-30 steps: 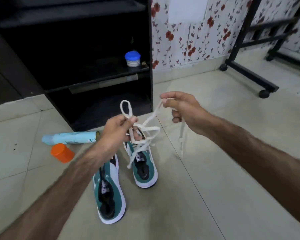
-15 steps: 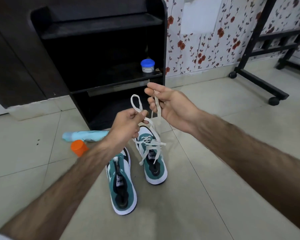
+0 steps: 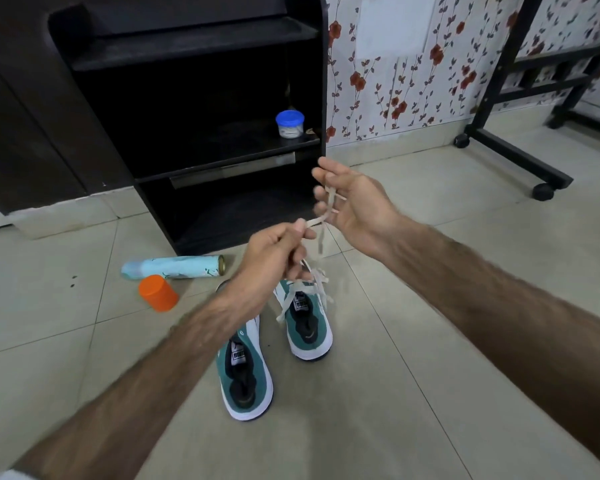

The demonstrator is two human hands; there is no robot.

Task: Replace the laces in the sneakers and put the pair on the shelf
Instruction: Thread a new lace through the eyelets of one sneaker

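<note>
You are about halfway, I judge: the right sneaker on the floor carries a white lace, the left sneaker shows none, and the shelf holds neither. Your left hand pinches the lace above the right sneaker; your right hand has it wound around half-curled fingers, just beside.

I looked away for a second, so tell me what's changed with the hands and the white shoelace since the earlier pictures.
The left hand dropped lower and no longer holds up a loop of the flat white shoelace; it now pinches a strand. The right hand came in close above it, the lace draped over its loosely curled fingers. The lace remains threaded in the farther teal-and-white sneaker; the nearer teal-and-white sneaker, orange cap and light-blue can stayed put.
</note>
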